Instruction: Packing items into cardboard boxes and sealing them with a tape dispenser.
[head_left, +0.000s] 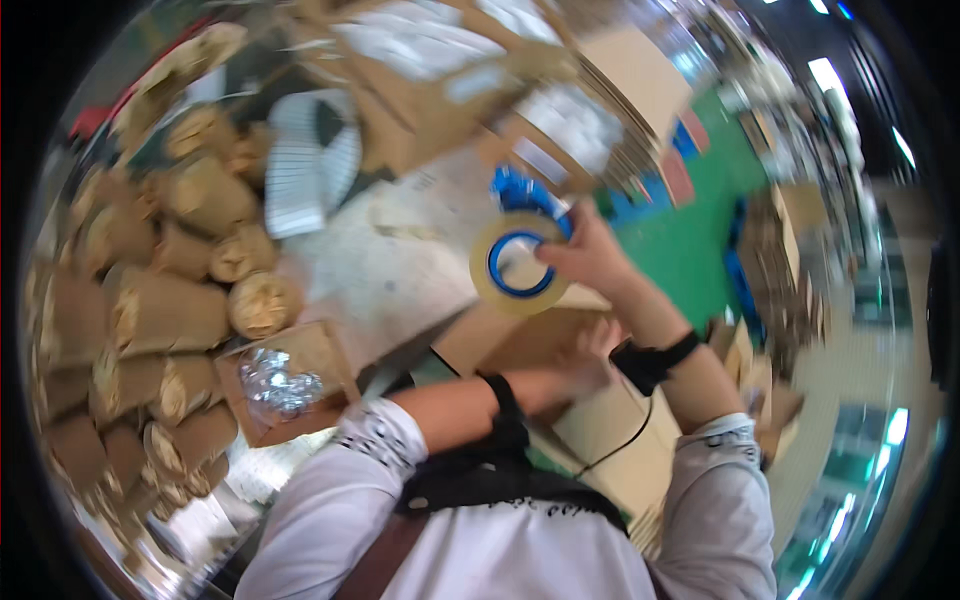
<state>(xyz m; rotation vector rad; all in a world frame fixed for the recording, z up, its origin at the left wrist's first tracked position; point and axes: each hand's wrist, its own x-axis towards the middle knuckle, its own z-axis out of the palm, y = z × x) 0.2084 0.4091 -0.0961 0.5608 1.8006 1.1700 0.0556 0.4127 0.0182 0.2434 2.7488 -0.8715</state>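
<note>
My right hand (592,250) grips a blue tape dispenser (525,190) loaded with a wide roll of yellowish clear tape (487,283). It holds the dispenser up above a cardboard box (530,335). Below it, my left hand (592,358) reaches across in front of me, close to my right wrist and over the box. Motion smears its fingers, so their grip does not show. Dark bands circle both forearms, and a black device (645,365) with a cable sits at the right wrist.
Many brown paper-wrapped bundles (165,310) are stacked at left. Beside them stands an open carton (335,365) with shiny silvery contents. Cartons with white bags (565,125) and stacked flat cardboard (640,75) lie beyond the pale worktable (400,260). More cardboard (775,250) stands right, past green floor (690,250).
</note>
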